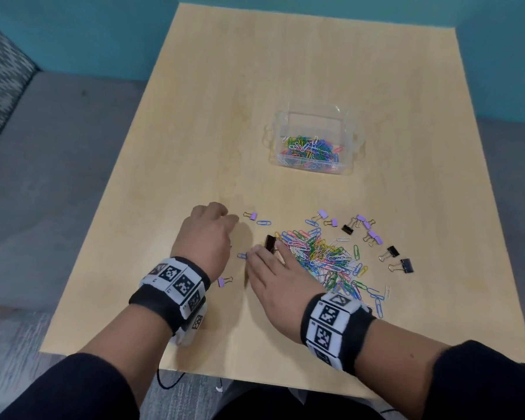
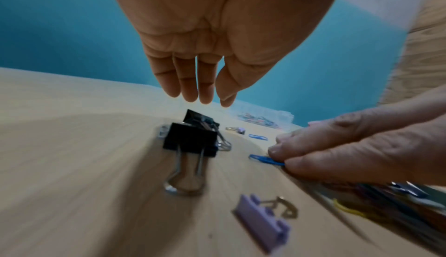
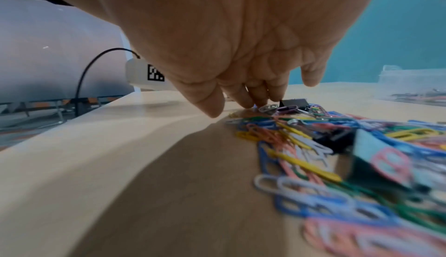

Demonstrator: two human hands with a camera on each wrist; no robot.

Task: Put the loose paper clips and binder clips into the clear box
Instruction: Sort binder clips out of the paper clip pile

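Note:
The clear box (image 1: 346,128) stands mid-table, holding several coloured paper clips (image 1: 311,150). A heap of loose paper clips (image 1: 328,259) lies near the front, with purple binder clips (image 1: 375,236) and black binder clips (image 1: 406,265) around it. My left hand (image 1: 225,219) hovers left of the heap. Its straight fingers (image 2: 190,89) hold nothing above two black binder clips (image 2: 190,141). My right hand (image 1: 264,253) lies flat at the heap's left edge, its fingertips (image 3: 255,102) on the table by a black binder clip (image 3: 293,102). Its thumb (image 2: 313,165) touches a blue paper clip (image 2: 263,159).
A purple binder clip (image 1: 225,281) lies between my wrists, seen close in the left wrist view (image 2: 263,221). Another purple clip (image 1: 250,215) and a blue paper clip (image 1: 263,222) lie beyond my left hand. The wooden table (image 1: 285,71) ends at a teal wall behind the box.

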